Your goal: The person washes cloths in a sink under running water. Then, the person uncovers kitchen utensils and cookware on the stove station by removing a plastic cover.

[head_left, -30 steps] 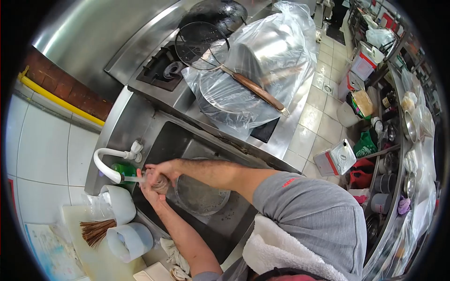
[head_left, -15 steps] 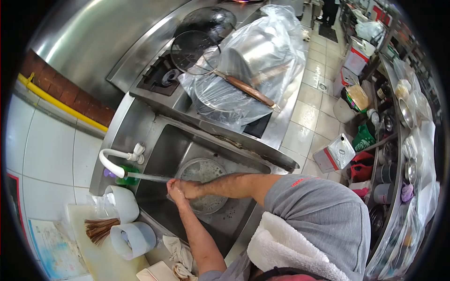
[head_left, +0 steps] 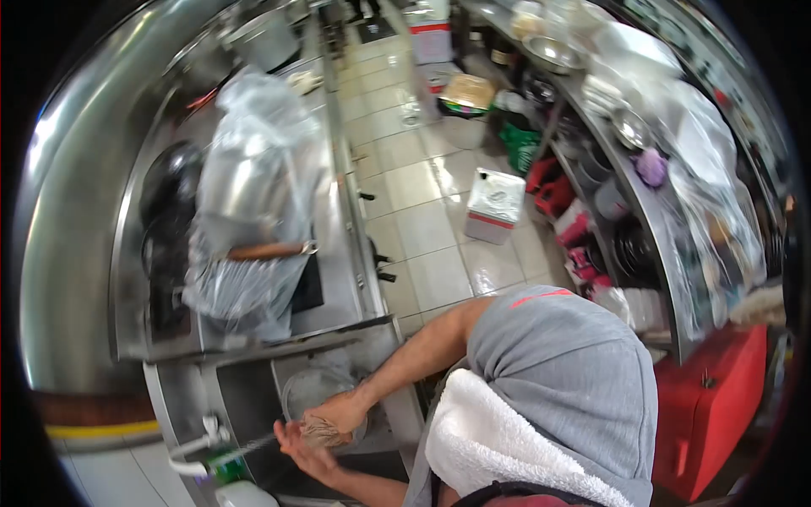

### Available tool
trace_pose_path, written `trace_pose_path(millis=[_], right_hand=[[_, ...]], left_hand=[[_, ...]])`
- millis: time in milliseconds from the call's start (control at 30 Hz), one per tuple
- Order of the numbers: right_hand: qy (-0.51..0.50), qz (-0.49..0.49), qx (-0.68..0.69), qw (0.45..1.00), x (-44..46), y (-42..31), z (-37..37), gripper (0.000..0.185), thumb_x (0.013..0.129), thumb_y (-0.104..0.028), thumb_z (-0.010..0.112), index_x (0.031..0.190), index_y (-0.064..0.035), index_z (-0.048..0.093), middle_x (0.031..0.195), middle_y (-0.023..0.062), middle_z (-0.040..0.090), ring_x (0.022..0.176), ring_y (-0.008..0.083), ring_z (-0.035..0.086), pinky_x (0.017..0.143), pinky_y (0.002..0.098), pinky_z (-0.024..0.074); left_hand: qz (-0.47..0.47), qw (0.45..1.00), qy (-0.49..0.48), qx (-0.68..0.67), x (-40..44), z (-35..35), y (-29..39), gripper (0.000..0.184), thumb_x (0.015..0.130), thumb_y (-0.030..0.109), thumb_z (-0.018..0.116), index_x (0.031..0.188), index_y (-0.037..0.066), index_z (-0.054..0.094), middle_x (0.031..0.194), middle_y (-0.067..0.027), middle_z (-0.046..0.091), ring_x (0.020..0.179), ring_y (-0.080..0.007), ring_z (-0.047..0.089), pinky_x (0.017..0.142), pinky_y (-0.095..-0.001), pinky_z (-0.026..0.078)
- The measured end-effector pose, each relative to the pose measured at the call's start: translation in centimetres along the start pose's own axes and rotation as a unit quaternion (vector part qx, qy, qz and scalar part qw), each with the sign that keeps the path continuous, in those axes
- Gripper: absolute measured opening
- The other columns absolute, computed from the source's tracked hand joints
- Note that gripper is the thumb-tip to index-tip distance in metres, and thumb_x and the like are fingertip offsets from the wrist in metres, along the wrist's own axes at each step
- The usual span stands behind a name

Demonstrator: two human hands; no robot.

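Over the sink [head_left: 241, 393], my right hand [head_left: 342, 412] is closed on a tan, streaky wad [head_left: 321, 433] that looks like bunched cloth; blur hides its exact kind. My left hand [head_left: 304, 452] is beside it, fingers spread apart and close to the wad. Water runs from the white faucet [head_left: 187, 465] toward my left fingers. Beneath my hands a round, pale basin or strainer [head_left: 296, 384] sits in the sink, partly covered by my right hand and forearm.
Beyond the sink, a plastic-wrapped pot [head_left: 245, 182] and a wooden handle [head_left: 266, 251] rest on the stove counter. A green bottle [head_left: 226, 465] stands by the faucet. A square tin [head_left: 496, 207] is on the tiled floor, with a loaded shelf [head_left: 650, 262] and red cabinet [head_left: 710, 414] at right.
My view has swung to the right, bringing the red cabinet in. My hands, earlier together under the water, are now apart; the tan wad shows in my right hand and my left fingers have spread.
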State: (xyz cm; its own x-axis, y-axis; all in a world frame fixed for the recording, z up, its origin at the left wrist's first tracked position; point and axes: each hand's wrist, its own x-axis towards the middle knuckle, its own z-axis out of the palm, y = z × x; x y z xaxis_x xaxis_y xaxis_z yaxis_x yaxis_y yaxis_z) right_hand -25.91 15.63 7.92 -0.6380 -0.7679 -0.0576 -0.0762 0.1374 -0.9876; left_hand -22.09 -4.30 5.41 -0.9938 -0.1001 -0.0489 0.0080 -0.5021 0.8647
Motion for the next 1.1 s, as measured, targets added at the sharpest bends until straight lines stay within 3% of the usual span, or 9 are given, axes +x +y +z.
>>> trace_pose_path(millis=[167, 233, 467, 633, 767, 800, 867, 967, 1100], right_hand=[[0.143, -0.287, 0.073, 0.944, -13.9, 1.3, -13.1, 0.081, 0.052, -0.005, 0.080, 0.125, -0.0058, 0.045, 0.119, 0.0086, 0.053, 0.112, 0.0193, 0.048, 0.095, 0.0336, 0.0387], [0.325, -0.129, 0.081, 0.933, -23.9, 2.2, -17.6, 0.074, 0.057, -0.001, 0.078, 0.125, -0.0067, 0.047, 0.121, 0.0056, 0.053, 0.112, 0.0174, 0.049, 0.094, 0.0320, 0.0402], [0.890, 0.088, -0.045, 0.445, -56.4, 8.2, -23.3, 0.054, 0.058, -0.001, 0.073, 0.108, -0.0022, 0.051, 0.110, 0.0082, 0.056, 0.102, 0.0180, 0.054, 0.091, 0.0317, 0.0419], [0.924, 0.095, -0.222, 0.296, -74.8, 7.5, -24.2, 0.056, 0.065, -0.006, 0.076, 0.114, -0.0002, 0.051, 0.104, 0.0080, 0.059, 0.082, 0.0184, 0.059, 0.075, 0.0316, 0.0487], [0.847, 0.286, -0.387, 0.225, -83.6, 5.1, -25.0, 0.060, 0.063, -0.018, 0.075, 0.117, 0.0007, 0.053, 0.114, 0.0146, 0.058, 0.104, 0.0315, 0.055, 0.090, 0.0359, 0.0418], [0.772, 0.568, -0.273, 0.084, -80.7, 1.4, -26.0, 0.065, 0.064, -0.022, 0.075, 0.120, -0.0006, 0.051, 0.114, 0.0170, 0.058, 0.103, 0.0342, 0.055, 0.092, 0.0374, 0.0405], [0.727, 0.612, -0.301, -0.086, -80.4, 1.8, -28.0, 0.065, 0.064, -0.026, 0.075, 0.119, 0.0003, 0.053, 0.110, 0.0191, 0.059, 0.102, 0.0343, 0.056, 0.090, 0.0400, 0.0423], [0.829, 0.354, -0.420, 0.103, -86.0, 7.7, -29.2, 0.064, 0.064, -0.036, 0.074, 0.118, -0.0065, 0.055, 0.108, 0.0190, 0.057, 0.102, 0.0337, 0.052, 0.090, 0.0441, 0.0406], [0.808, 0.292, -0.441, 0.258, -70.0, 6.0, -34.6, 0.035, 0.073, -0.013, 0.069, 0.106, -0.0046, 0.061, 0.107, 0.0137, 0.058, 0.097, 0.0290, 0.055, 0.088, 0.0380, 0.0412]], left_hand=[[0.078, 0.995, 0.002, 0.064, 1.3, 4.9, 3.1, 0.044, 0.093, 0.036, 0.046, 0.124, 0.005, 0.044, 0.104, -0.0097, 0.056, 0.095, -0.0229, 0.053, 0.084, -0.0390, 0.043], [0.124, 0.989, 0.054, 0.053, 2.0, 8.8, 3.7, 0.038, 0.092, 0.031, 0.050, 0.118, 0.004, 0.051, 0.101, -0.0130, 0.059, 0.085, -0.0264, 0.056, 0.074, -0.0416, 0.047], [0.349, 0.909, 0.088, 0.208, 2.5, 24.3, 1.0, 0.035, 0.095, 0.028, 0.045, 0.115, -0.001, 0.049, 0.096, -0.0132, 0.057, 0.082, -0.0261, 0.057, 0.074, -0.0376, 0.048], [0.208, 0.967, -0.018, 0.149, 6.6, 31.7, -4.4, 0.039, 0.092, 0.026, 0.051, 0.120, -0.001, 0.045, 0.104, -0.0086, 0.053, 0.091, -0.0185, 0.053, 0.084, -0.0326, 0.043], [0.189, 0.970, -0.043, 0.148, 8.6, 37.1, -8.3, 0.032, 0.091, 0.021, 0.055, 0.115, 0.000, 0.048, 0.102, -0.0083, 0.055, 0.087, -0.0178, 0.056, 0.080, -0.0300, 0.045], [0.171, 0.972, -0.024, 0.159, 9.2, 38.0, -9.1, 0.031, 0.091, 0.020, 0.055, 0.114, 0.000, 0.049, 0.101, -0.0080, 0.055, 0.086, -0.0171, 0.056, 0.079, -0.0295, 0.045], [0.171, 0.966, -0.028, 0.190, 10.2, 39.4, -10.3, 0.029, 0.090, 0.018, 0.056, 0.113, 0.001, 0.050, 0.100, -0.0070, 0.056, 0.083, -0.0149, 0.056, 0.077, -0.0288, 0.045], [0.127, 0.975, -0.024, 0.183, 11.4, 40.7, -12.2, 0.025, 0.091, 0.013, 0.055, 0.111, -0.001, 0.051, 0.095, -0.0073, 0.057, 0.080, -0.0136, 0.057, 0.074, -0.0268, 0.047], [0.073, 0.974, -0.039, 0.209, 15.2, 41.4, -16.1, 0.024, 0.090, 0.017, 0.057, 0.108, 0.002, 0.053, 0.092, -0.0052, 0.059, 0.078, -0.0138, 0.058, 0.070, -0.0263, 0.047]])
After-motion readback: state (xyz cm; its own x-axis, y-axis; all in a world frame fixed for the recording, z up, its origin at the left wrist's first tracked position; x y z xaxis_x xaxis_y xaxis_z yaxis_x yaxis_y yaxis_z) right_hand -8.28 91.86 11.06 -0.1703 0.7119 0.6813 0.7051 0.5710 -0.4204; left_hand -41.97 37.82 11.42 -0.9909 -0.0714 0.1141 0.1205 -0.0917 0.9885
